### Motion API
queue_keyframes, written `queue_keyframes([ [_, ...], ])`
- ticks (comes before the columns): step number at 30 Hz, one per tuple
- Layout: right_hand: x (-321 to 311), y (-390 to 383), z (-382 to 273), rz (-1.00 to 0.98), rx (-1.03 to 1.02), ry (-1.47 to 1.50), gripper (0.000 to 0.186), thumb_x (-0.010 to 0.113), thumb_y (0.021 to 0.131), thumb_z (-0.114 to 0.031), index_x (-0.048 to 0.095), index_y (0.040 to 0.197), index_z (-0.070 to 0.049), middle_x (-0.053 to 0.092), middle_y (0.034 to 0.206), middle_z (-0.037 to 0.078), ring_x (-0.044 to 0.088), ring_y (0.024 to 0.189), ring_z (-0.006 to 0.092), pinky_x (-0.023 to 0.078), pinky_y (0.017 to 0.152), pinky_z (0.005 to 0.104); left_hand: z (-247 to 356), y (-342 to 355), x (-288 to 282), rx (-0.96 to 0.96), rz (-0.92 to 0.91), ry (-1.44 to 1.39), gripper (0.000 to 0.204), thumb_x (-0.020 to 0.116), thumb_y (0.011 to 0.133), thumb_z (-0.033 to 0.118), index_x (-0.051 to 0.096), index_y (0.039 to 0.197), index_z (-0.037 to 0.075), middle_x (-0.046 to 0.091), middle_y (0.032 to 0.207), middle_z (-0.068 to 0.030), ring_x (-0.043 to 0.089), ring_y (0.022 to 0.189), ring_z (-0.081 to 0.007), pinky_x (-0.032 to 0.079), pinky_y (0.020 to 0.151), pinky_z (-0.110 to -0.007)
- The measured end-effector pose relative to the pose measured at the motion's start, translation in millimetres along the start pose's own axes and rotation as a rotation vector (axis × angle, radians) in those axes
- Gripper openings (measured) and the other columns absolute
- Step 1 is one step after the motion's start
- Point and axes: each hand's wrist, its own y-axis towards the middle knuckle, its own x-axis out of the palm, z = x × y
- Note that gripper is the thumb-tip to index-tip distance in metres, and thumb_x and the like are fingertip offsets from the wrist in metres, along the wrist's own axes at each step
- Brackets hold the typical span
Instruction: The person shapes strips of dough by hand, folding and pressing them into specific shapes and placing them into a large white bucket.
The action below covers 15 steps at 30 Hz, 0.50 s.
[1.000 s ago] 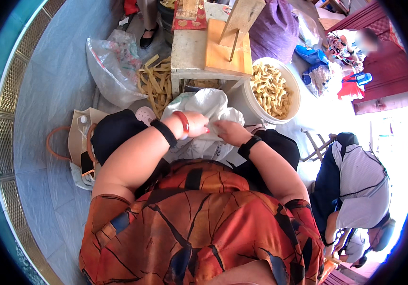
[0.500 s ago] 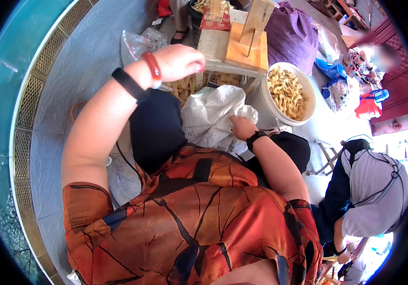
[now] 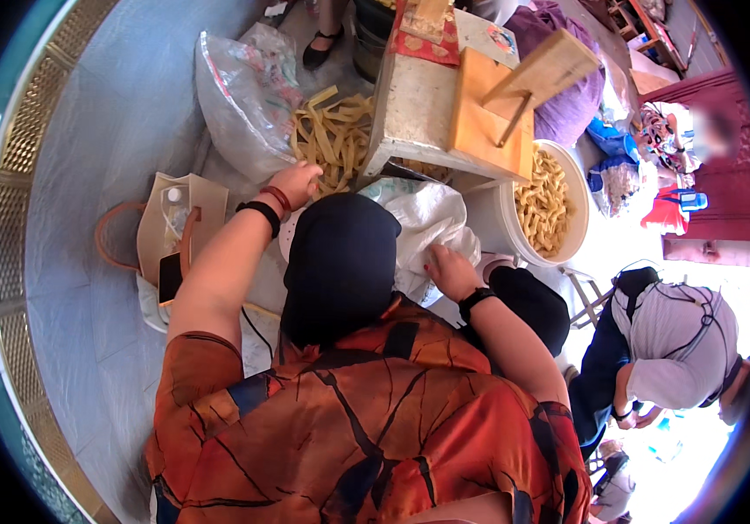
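Observation:
My left hand (image 3: 299, 182), with a red bangle and a black band at its wrist, is at the near edge of a heap of flat yellowish strips (image 3: 340, 131). Its fingers are curled and partly hidden, so I cannot make out whether they hold a strip. Between my knees a crumpled white woven sack (image 3: 419, 218) lies bunched up. On its right side my right hand (image 3: 454, 272) is closed on the sack's cloth. A wooden block with an upright board and a metal rod (image 3: 502, 109) stands on a low worn table (image 3: 410, 100) ahead.
Right of the table stands a white bucket (image 3: 502, 218) filled with knotted yellow pieces (image 3: 543, 205). A clear plastic bag (image 3: 244, 105) lies left of the heap. A beige handbag (image 3: 155, 210) with a bottle and phone sits at my left. Another person (image 3: 689, 332) bends over at the right.
My left hand has come down from in front of the table to the strip heap. My right hand stays at the sack. The view has shifted, bringing the handbag into sight.

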Motion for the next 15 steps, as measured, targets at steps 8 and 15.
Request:
queue_keyframes([
  [8,6.2,31.6,6.3,-0.127,0.09,0.083,0.032,0.061,0.087,-0.025,0.052,0.106,-0.002,0.062,0.096,0.021,0.059,0.092,0.0395,0.047,0.081,0.048,-42.7,50.2,79.1,-0.195,-0.221,-0.25,0.03,0.062,0.084,0.016,0.062,0.112,0.007,0.061,0.113,-0.017,0.061,0.101,-0.032,0.049,0.089,-0.038],
  [15,20.0,54.4,7.1,-0.14,0.194,0.104,0.026,0.062,0.082,-0.021,0.053,0.099,-0.003,0.062,0.092,0.021,0.059,0.09,0.0398,0.048,0.078,0.0475,-80.9,103.7,135.4,-0.431,-0.345,-0.703,0.043,0.067,0.081,0.012,0.057,0.121,0.001,0.064,0.113,-0.0149,0.061,0.107,-0.0244,0.048,0.091,-0.034],
])
